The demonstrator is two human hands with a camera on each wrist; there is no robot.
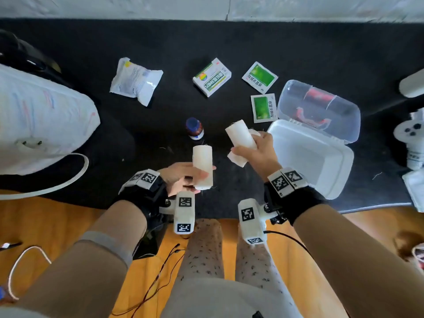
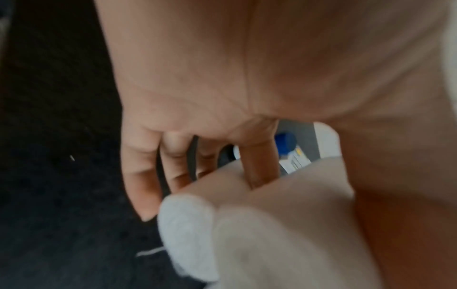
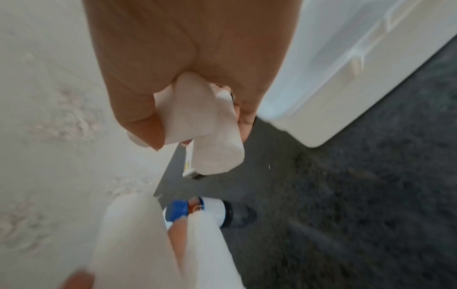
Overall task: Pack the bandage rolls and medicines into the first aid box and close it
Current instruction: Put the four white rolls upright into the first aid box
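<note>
My left hand (image 1: 183,177) grips a white bandage roll (image 1: 202,166) upright above the black mat; the left wrist view shows the roll (image 2: 247,234) against the fingers (image 2: 138,176). My right hand (image 1: 257,150) grips another bandage roll (image 1: 241,136), with a second white piece (image 1: 237,158) under it, just left of the open first aid box (image 1: 337,180). The box's clear lid (image 1: 321,104) is tipped back. On the mat lie a blue-capped brown bottle (image 1: 194,129), a green-and-white medicine box (image 1: 212,76), two green sachets (image 1: 260,76) (image 1: 263,108) and a white packet (image 1: 136,81).
A large white plastic bag (image 1: 41,120) fills the left side of the mat (image 1: 160,42). White items (image 1: 410,138) stand at the right edge. Cables (image 1: 160,271) run over the wooden floor by my knees.
</note>
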